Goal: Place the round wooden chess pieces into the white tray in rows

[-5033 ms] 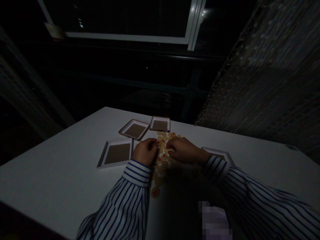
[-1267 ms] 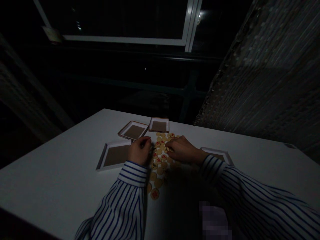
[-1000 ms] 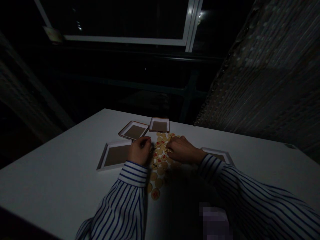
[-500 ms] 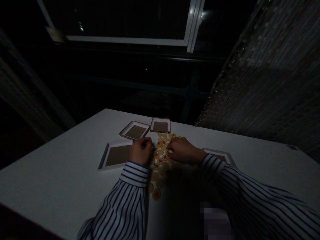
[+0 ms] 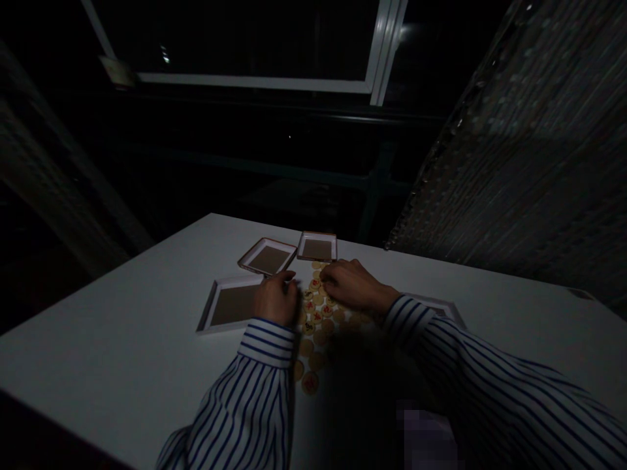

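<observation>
Discs point(image 5: 309, 382) in a band on the white table point(image 5: 122, 326), from near the far edge toward the near side. Probably light, stiff, slightly slick; pinch by the rim. Red/black characters, too dim to read; no legible brand. Right hand point(image 5: 353, 285) curled over far end, left hand point(image 5: 275, 299) half-curled alongside; can't tell if either grips one. Shallow tray point(image 5: 317, 249) at far edge.

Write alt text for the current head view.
Left hand beside, right hand over tan round pieces, some marked red or black, on a white table in dim light. Three shallow trays lie left and beyond; a fourth tray is partly hidden by the right striped sleeve.
</observation>
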Available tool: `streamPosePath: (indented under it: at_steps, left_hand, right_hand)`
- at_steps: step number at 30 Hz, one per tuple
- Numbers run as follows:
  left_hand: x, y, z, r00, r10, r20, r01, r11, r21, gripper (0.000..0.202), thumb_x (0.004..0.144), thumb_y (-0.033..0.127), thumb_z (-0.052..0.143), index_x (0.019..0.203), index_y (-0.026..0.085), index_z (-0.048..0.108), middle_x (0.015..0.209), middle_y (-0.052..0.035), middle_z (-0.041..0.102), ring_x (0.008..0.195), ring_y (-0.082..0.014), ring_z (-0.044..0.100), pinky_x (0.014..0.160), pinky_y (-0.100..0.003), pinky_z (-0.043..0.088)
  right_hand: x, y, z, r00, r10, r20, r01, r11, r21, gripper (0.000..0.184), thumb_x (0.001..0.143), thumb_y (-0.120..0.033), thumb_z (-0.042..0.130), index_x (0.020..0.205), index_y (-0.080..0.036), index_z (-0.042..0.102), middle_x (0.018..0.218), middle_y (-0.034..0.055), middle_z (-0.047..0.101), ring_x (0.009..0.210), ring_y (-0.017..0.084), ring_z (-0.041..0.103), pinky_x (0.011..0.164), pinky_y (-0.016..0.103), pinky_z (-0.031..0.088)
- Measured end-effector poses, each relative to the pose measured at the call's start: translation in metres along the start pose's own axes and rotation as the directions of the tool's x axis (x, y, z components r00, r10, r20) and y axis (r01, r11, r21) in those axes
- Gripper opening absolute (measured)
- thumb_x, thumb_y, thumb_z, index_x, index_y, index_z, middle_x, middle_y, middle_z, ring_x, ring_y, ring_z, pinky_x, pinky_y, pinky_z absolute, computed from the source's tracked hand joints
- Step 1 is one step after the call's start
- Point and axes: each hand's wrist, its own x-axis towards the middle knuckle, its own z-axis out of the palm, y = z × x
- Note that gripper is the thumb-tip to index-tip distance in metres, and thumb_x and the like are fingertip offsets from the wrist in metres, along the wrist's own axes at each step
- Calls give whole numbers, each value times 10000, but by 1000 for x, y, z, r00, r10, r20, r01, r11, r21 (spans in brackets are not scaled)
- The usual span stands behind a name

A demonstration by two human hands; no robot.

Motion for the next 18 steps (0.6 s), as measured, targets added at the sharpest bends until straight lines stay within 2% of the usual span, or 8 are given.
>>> streamPosePath:
  at_steps: [5, 18]
  left_hand:
    - [-1, 2, -6, 1000, -20, -16, 20, 1000, 12, 320, 800, 252, 450, 1043, 181, 647, 978, -91, 691, 917, -227, 622, 812, -321, 463]
    - [0, 0, -9, 995, -78, -66, 78, 997, 4, 328, 796, 247, 439, 1044, 190, 646, 977, -103, 688, 902, -243, 626, 776, -333, 468]
  right_hand:
    - [11, -4, 0, 998, 8, 55, -8, 1000, 1, 265, 861, -283, 417, 1034, -213, 605, 1075, 75, 638, 1030, 214, 535, 821, 322, 327]
    - [20, -5, 6, 998, -9, 61, 9, 1000, -3, 245, 832, -300, 449, 977, -223, 631, 1011, 66, 666, 994, 227, 563, 780, 320, 346]
